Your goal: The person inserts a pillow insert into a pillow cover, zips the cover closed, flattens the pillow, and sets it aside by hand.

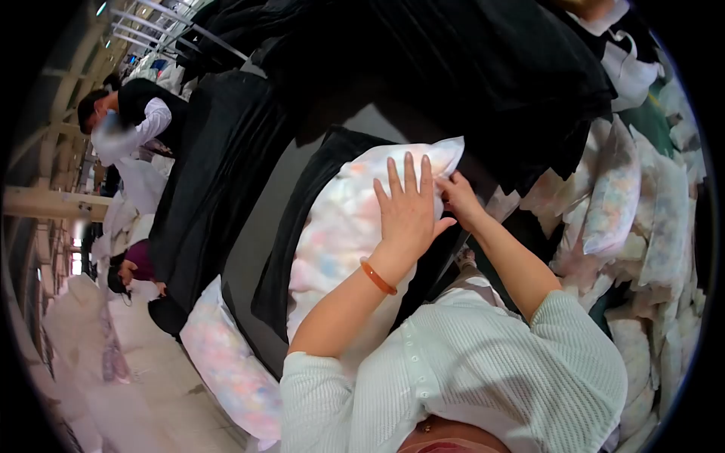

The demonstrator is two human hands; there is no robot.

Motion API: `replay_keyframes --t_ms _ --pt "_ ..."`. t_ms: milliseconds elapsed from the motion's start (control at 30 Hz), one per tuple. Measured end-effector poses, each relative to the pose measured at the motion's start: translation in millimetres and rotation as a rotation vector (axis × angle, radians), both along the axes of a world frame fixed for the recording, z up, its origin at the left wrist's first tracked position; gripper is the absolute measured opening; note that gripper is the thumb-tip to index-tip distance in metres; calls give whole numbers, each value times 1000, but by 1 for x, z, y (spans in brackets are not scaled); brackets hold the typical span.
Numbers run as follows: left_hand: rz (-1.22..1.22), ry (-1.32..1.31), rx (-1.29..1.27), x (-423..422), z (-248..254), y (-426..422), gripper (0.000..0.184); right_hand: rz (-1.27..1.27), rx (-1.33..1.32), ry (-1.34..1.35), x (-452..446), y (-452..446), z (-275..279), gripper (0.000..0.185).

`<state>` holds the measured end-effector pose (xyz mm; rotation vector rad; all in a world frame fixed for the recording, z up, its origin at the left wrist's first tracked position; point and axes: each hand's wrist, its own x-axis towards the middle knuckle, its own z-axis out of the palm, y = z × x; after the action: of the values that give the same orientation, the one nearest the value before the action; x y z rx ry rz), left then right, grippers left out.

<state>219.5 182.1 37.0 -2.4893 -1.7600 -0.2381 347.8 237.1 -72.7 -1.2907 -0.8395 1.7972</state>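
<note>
Pillow (pixel 336 241) with pastel filling lies at 12 o'clock before the wearer, on black cloth (pixel 273 287) that likely keeps it off the grey table (pixel 260 219). The left hand (pixel 408 215) rests flat on it, fingers apart, probably because so soft a bulk needs broad pressure. The right hand (pixel 461 200) touches its 1 o'clock edge; whether those fingers pinch, I cannot tell. Around it, another pillow (pixel 230 362) sits at 8 o'clock, heaped pillows (pixel 615 189) at 3, black stacks (pixel 506 68) at 1. Farther, at 10, bends a person (pixel 147 121).
</note>
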Motion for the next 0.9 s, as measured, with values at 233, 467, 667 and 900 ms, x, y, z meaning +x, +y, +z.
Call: replay_keyframes --t_ms 233,467,667,900 --pt "32 -295 -102 -50 -9 49 86 316 107 591 0 20 -2 30" --pt "422 -866 -134 -119 22 45 64 646 1023 -128 -71 5 -28 22" --pt "414 -1168 -179 -164 24 44 47 891 1205 -666 -133 3 -50 24" --pt "441 -1221 -151 -194 17 39 39 1310 1238 -1052 -170 22 -25 18"
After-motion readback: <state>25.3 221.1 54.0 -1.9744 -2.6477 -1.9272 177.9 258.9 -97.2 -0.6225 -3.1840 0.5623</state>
